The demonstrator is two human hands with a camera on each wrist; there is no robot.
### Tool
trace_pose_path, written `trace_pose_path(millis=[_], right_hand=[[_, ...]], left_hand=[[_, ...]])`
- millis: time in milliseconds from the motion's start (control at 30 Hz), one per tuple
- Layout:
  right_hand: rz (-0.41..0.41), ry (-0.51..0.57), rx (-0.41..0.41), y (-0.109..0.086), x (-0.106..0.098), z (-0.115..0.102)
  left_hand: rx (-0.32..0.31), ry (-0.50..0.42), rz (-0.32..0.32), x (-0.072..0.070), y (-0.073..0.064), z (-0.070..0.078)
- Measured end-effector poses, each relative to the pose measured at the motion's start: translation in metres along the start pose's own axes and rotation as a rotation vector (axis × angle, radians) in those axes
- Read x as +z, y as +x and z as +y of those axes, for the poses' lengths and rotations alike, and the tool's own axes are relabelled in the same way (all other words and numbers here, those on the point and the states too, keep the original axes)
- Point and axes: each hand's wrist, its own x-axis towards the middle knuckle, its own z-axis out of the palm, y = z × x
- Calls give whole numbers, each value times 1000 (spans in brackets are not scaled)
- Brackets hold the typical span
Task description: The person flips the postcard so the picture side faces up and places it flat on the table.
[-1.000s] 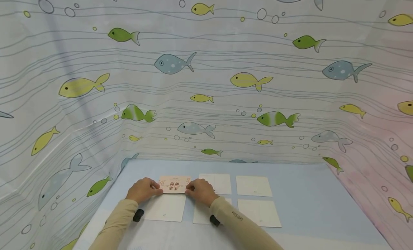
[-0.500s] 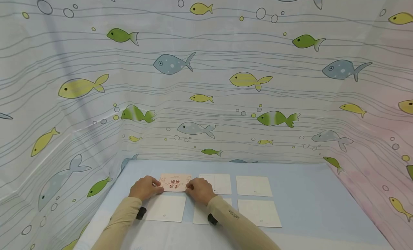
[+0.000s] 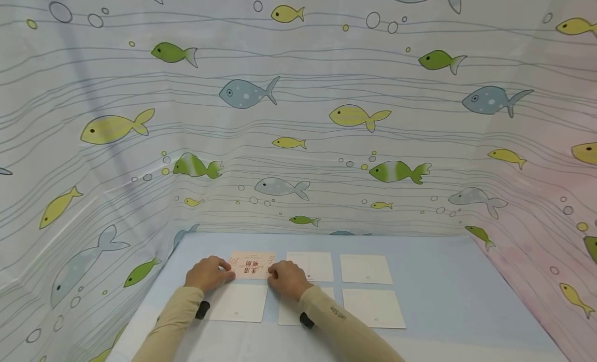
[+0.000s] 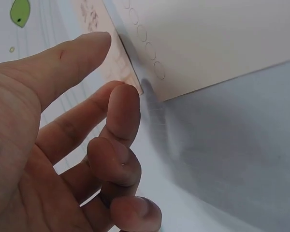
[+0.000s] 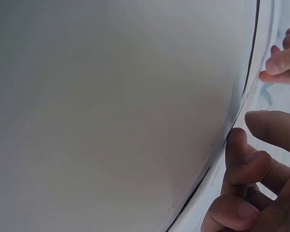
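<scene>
pale pink rectangular card with reddish printed characters [image 3: 252, 265]: lies on the light blue counter [image 3: 438, 284], leftmost in the far row. my left hand [image 3: 205, 274] is loosely open at its left edge, thumb and forefinger apart, gripping nothing. my right hand [image 3: 288, 279], fingers curled, is at the right edge; i cannot tell whether it pinches. five white rectangular cards [image 3: 237, 303] lie around.

1. A small draped booth [image 3: 410, 134]; whether within a home, office or lab cannot be told.
2. White sheeting [image 3: 303, 87] printed with yellow, green and blue fish [image 3: 244, 94] walls the upper frame and both side edges.
3. A flat, pale-blue tabletop [image 3: 443, 279] spans the lower centre.
</scene>
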Motion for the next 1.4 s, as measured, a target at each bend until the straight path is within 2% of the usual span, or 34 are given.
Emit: trace_pose_path(millis=[233, 400, 733, 900, 1133, 1400], right_hand=[[-8, -12, 4, -2, 1, 0], [-17, 20, -7, -4, -1, -2], [-20, 7, -9, -9, -2, 6], [-22, 34, -6, -9, 1, 7], [-36, 63, 26, -9, 4, 7], [-14, 107, -11, -15, 1, 3]], left_hand=[[21, -3, 3, -2, -5, 1], [24, -8, 20, -4, -6, 3], [6, -48, 41, 12, -1, 1], [4, -53, 39, 14, -2, -1], [17, -38, 18, 11, -8, -1], [31, -77, -2, 1, -18, -1]])
